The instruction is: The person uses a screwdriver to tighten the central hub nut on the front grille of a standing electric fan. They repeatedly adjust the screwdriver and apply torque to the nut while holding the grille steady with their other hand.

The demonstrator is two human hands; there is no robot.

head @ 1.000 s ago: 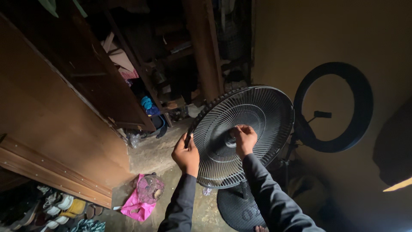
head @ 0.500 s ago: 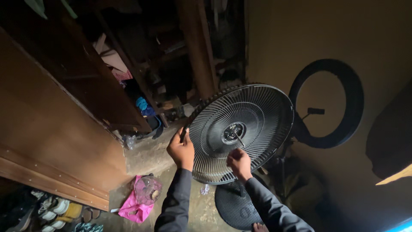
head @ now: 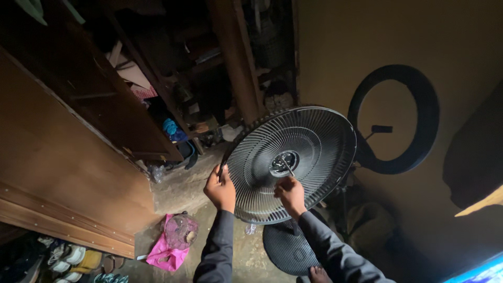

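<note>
We see a crumpled pink plastic bag (head: 166, 250) on the floor at lower left. A bright blue screen corner (head: 482, 272) glows at the bottom right edge.

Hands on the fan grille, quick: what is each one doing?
Left hand: closed on the rim of the fan grille.
Right hand: fingers curled against the grille face below the hub; a grip cannot be told.

Right hand (head: 290, 194) dropped from fan guard (head: 293, 162) hub to lower grille.

Floor (head: 178, 191) bears pink bag (head: 166, 251), probably shoes (head: 68, 257).
</note>
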